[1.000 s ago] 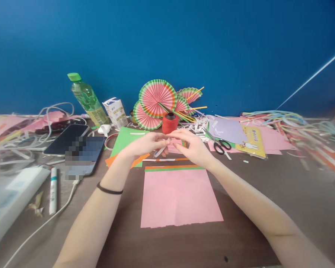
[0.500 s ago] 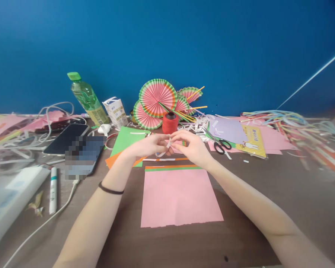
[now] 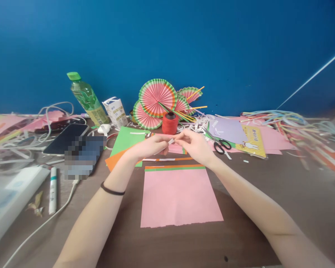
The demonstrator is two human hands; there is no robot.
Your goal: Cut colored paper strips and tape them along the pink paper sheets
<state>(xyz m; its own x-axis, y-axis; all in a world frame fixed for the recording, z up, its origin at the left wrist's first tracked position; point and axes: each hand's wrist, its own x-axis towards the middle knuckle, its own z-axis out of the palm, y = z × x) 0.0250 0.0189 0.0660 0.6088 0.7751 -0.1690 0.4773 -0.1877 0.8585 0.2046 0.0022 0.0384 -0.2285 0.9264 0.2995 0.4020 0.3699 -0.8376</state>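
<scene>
My left hand (image 3: 149,146) and my right hand (image 3: 194,144) meet above the table, both pinching a small white paper strip (image 3: 171,141) between their fingertips. A black band circles my left wrist. Below the hands lies a pink paper sheet (image 3: 178,197) with a green and orange border at its top edge. A thin orange and white strip (image 3: 170,159) lies just beyond it. Behind the hands stands a red thread spool (image 3: 169,123), and green paper (image 3: 127,139) over orange paper sits to the left.
Pleated watermelon paper fans (image 3: 157,96) lean on the blue wall. Black-handled scissors (image 3: 219,144) lie right, near purple and yellow sheets. A green-capped bottle (image 3: 86,98), small carton (image 3: 115,111), phones (image 3: 72,143), cables and a marker (image 3: 53,190) crowd the left.
The white strip hung curled below my fingers; now only a short end shows, pinched between both hands. The hands have risen slightly and drawn closer.
</scene>
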